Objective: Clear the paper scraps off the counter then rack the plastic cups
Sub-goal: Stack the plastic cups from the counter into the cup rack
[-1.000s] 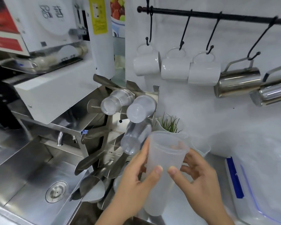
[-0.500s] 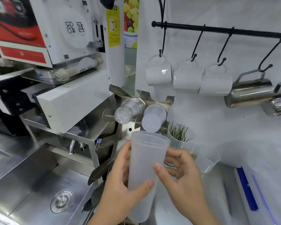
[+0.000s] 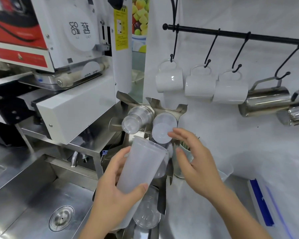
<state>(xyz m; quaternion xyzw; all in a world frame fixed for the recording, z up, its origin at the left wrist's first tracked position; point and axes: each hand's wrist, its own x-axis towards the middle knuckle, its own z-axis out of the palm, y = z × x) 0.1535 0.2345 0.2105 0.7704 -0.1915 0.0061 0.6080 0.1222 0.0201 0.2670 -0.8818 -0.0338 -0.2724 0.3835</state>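
The left hand [image 3: 117, 185] held a tall frosted plastic cup [image 3: 141, 166] wrapped in fingers and thumb, mouth tilted up and away toward the steel cup rack [image 3: 164, 109]. A second before, both hands had gripped this cup; at this moment the right hand [image 3: 195, 161] had come off it and hung free just to its right, fingers spread wide and holding nothing, fingertips near the frosted cup [image 3: 162, 130] already racked at the upper right. The view had also swung upward over that second, so the rack sat higher and closer than before.

On the rack a clear cup [image 3: 136, 121] lay base-outward on the upper left peg beside the frosted one, and more clear cups [image 3: 147, 216] showed lower down, partly hidden behind the held cup. A small pot of grass [image 3: 185, 152] stood just beyond the right hand, and white mugs [image 3: 169, 81] and steel jugs [image 3: 266, 100] hung from a rail [image 3: 231, 34] on the wall. The sink [image 3: 41, 195] lay to the left.

No paper scraps showed on the visible part of the desk [image 3: 197, 213], so that step looked finished. Passing the cup to one hand suggested the person was about to invert it onto a free peg, with the right hand possibly steadying the rack or a neighbouring cup; which peg stood free could not be told
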